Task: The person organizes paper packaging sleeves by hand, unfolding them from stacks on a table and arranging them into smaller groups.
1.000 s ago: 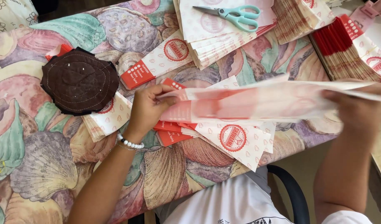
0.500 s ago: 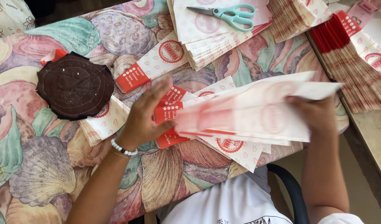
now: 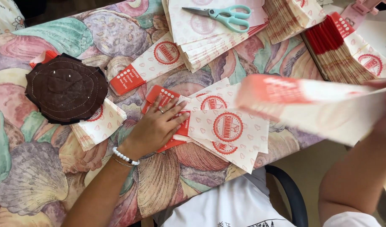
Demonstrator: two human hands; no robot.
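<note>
The worktop (image 3: 46, 180), under a shell-patterned cloth, is crowded with loose paper. The biggest risk is the blurred red-and-white paper bag (image 3: 310, 105) in the air at the right: it sweeps low over the fanned bags (image 3: 226, 130) and could scatter them off the near edge. The right hand (image 3: 384, 113) has it at its far end, though the grip itself is hidden by blur. The left hand (image 3: 157, 126) lies flat, fingers spread and released, pinning the fan's red ends; lifted early, the sheets could slide. The teal scissors (image 3: 224, 14) rest loose on a tilted bag stack (image 3: 210, 38) and might slip.
</note>
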